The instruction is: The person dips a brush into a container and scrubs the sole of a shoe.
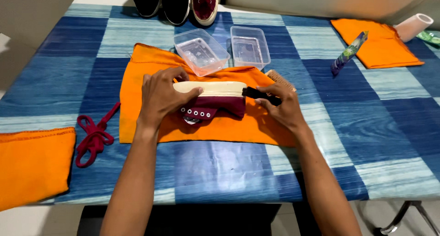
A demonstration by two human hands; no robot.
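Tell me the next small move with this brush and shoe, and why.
Probably stroke the black brush along the cream sole: the left hand pins the maroon sneaker on its side on the orange cloth, and the right hand has the brush at the sole's end.

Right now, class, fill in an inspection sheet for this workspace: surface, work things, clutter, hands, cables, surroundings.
Surface: table under a blue checked cover.
Work things: maroon shoe lying on its side, pale sole away from the person, on an orange cloth; dark-handled brush at the sole.
Clutter: two clear tubs, maroon lace, two more orange cloths, small tube, paper roll.
Hands: left hand grips the shoe; right hand holds the brush.
Cables: nothing seen.
Surroundings: three shoes at the far edge; chair leg.
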